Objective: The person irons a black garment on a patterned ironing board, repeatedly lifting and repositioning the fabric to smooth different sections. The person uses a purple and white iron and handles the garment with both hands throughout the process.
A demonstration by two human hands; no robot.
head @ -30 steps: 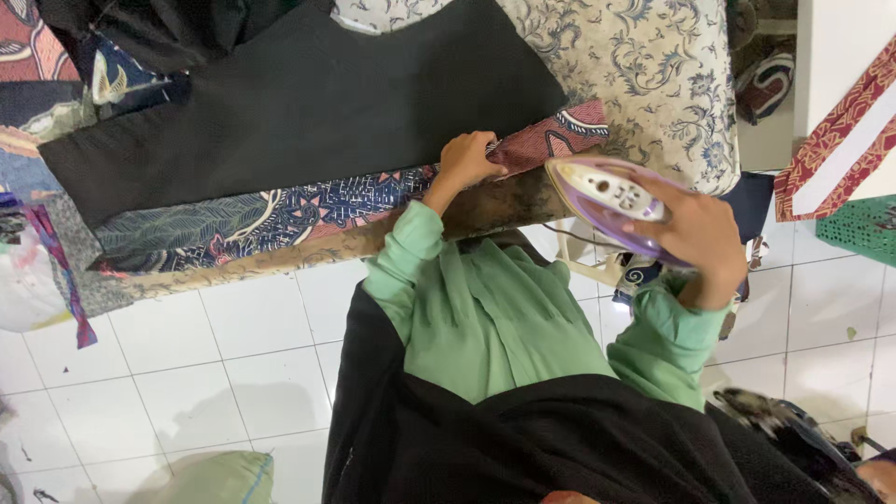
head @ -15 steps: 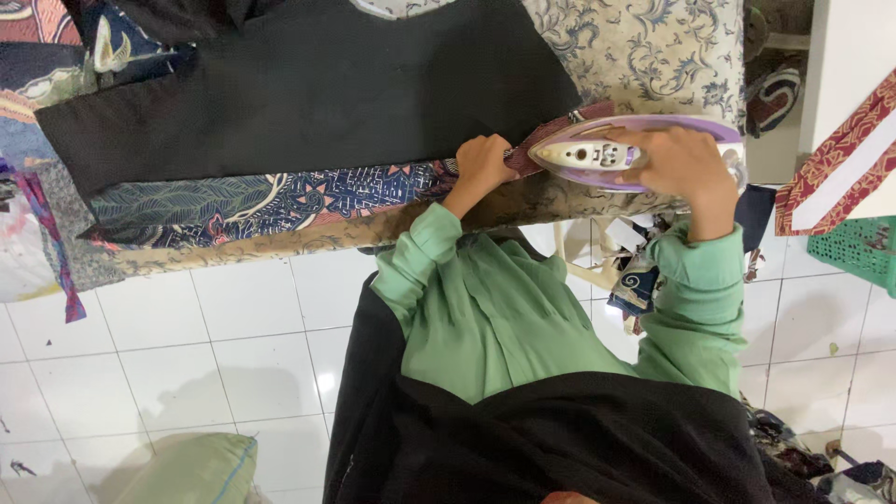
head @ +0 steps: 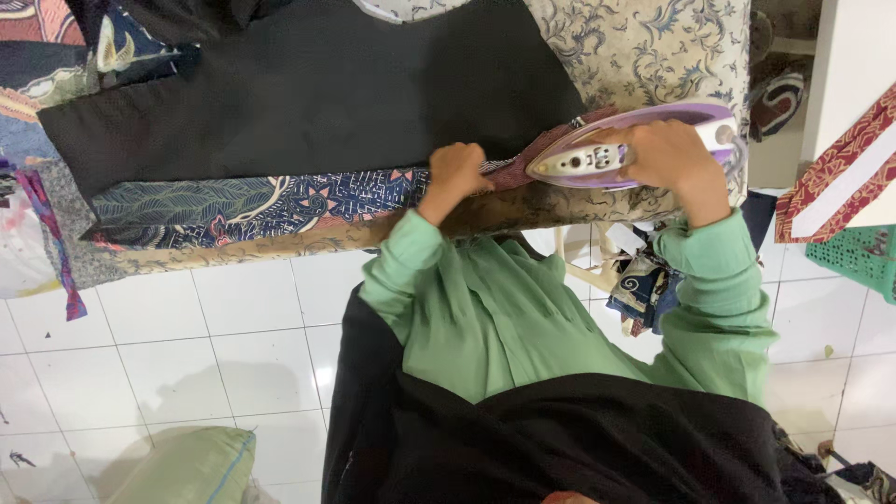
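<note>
Right hand (head: 674,154) closed around handle of purple-and-white steam iron (head: 623,149); iron laid flat on maroon patterned fabric strip (head: 551,159), nose pointed toward left hand. Left hand (head: 455,173) curled shut, pinching same strip just beside iron's nose, strip pressed against board edge. Strip located between black cloth (head: 308,93) above and blue batik fabric (head: 252,201) alongside. Floral ironing-board cover (head: 644,47) seen beyond iron. White floor tiles (head: 187,336) below board.
</note>
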